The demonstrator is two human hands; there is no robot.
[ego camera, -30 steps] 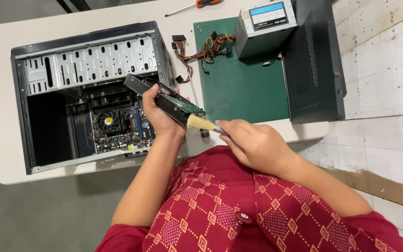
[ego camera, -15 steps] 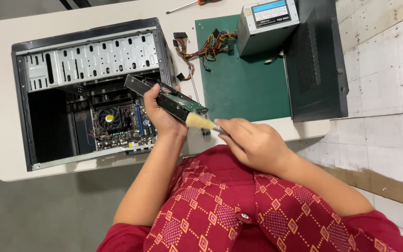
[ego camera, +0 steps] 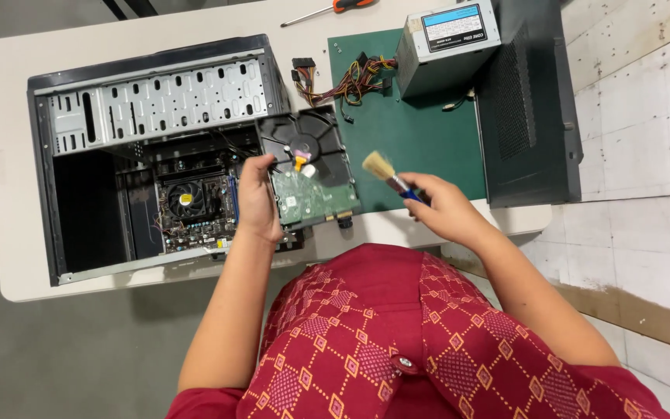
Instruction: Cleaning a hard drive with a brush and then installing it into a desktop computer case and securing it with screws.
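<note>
Head view: left hand (ego camera: 257,203) pinches one edge of the hard drive (ego camera: 309,172) above the open computer case (ego camera: 149,155); it could slip. Right hand (ego camera: 445,208) grips a brush (ego camera: 385,172).

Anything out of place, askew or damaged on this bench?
Nothing looks damaged or spilled. The hard drive is out of the open computer case, held circuit-board up in the left hand; the right hand holds a small brush apart from it.
</note>
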